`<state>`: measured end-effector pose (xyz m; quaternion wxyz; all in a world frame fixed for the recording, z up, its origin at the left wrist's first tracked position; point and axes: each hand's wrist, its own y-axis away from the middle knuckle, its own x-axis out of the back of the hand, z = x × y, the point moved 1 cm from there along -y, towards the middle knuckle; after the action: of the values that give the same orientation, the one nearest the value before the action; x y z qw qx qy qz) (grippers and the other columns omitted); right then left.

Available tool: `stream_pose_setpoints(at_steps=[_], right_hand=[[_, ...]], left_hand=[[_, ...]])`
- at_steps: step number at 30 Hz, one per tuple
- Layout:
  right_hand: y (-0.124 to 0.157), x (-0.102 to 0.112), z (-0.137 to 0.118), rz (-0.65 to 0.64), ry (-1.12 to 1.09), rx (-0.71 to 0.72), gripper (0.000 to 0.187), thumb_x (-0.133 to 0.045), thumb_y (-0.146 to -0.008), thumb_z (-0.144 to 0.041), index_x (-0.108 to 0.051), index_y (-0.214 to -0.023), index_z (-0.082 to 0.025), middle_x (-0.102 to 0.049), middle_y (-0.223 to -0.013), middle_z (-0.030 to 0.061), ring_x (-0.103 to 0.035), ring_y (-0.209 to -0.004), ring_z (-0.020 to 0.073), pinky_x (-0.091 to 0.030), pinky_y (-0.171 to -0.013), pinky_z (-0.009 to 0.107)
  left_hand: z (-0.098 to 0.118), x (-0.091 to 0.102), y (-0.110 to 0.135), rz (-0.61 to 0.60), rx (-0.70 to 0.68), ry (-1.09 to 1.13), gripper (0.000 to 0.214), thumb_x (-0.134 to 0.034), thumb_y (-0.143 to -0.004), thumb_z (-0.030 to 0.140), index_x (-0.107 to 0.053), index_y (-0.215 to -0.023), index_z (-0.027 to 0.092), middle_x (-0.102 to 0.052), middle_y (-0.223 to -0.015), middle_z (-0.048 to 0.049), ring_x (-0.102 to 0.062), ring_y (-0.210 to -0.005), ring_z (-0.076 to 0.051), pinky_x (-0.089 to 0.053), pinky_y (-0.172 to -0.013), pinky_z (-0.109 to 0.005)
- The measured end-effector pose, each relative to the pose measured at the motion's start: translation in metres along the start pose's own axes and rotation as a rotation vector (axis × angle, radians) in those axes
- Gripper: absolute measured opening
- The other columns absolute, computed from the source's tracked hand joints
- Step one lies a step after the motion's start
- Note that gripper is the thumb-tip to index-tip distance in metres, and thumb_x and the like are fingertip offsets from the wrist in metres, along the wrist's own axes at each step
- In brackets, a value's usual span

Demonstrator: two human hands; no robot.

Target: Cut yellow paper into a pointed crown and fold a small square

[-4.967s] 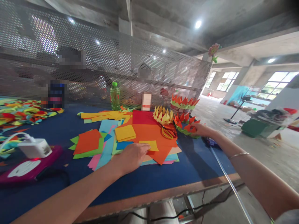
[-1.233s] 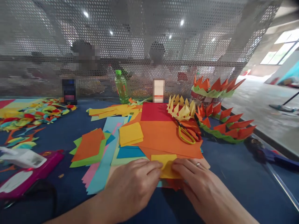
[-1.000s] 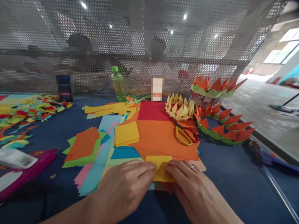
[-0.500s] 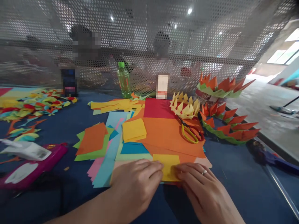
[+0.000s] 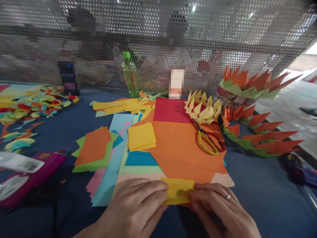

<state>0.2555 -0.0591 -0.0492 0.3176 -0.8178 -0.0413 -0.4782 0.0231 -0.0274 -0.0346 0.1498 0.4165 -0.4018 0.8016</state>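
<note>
A small yellow sheet of paper (image 5: 179,191), now a low folded strip, lies at the near edge of the orange sheet (image 5: 183,142). My left hand (image 5: 136,205) pinches its left end, fingers closed. The right end is gripped between the thumb and fingers of my right hand (image 5: 220,206), which wears a ring. Beyond them a stack of yellow squares (image 5: 142,136) rests on layered coloured sheets. Scissors (image 5: 210,142) with yellow and red handles lie on the orange sheet to the right.
A pale yellow paper crown (image 5: 204,109) and orange-green crowns (image 5: 264,134) stand at the right. Left are orange and green sheets (image 5: 94,147), a magenta device (image 5: 47,168) and paper scraps (image 5: 32,105). A green-capped bottle (image 5: 130,77) stands before a perforated metal screen (image 5: 148,36).
The yellow paper has become shorter from front to back, its far edge folded toward me. My hands have stayed at its two ends. The view has shifted slightly.
</note>
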Motion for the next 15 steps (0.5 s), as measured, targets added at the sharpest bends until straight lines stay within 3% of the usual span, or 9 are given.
stream_pose_setpoints(at_steps=[7,15], right_hand=[[0.0016,-0.0024,0.0001,0.041,0.031,-0.066,0.01,-0.061,-0.087,-0.018,-0.065,-0.095,-0.022,-0.073,-0.086,0.0013,-0.071,-0.084,0.0136,-0.057,-0.077,0.022],[0.0011,-0.002,0.0007,0.01,0.058,-0.059,0.01,-0.063,-0.085,-0.02,-0.067,-0.094,-0.022,-0.074,-0.086,0.0027,-0.071,-0.084,0.0168,-0.057,-0.075,0.024]], left_hand=[[-0.0029,-0.0013,0.0052,0.02,0.01,-0.08,0.027,-0.053,-0.093,0.014,-0.064,-0.118,0.017,-0.074,-0.106,-0.0021,-0.069,-0.095,-0.014,-0.052,-0.092,-0.024],[0.0027,-0.001,0.0048,0.052,0.018,-0.108,0.028,-0.055,-0.092,0.012,-0.063,-0.118,0.016,-0.074,-0.108,-0.0037,-0.069,-0.1,-0.013,-0.051,-0.099,-0.023]])
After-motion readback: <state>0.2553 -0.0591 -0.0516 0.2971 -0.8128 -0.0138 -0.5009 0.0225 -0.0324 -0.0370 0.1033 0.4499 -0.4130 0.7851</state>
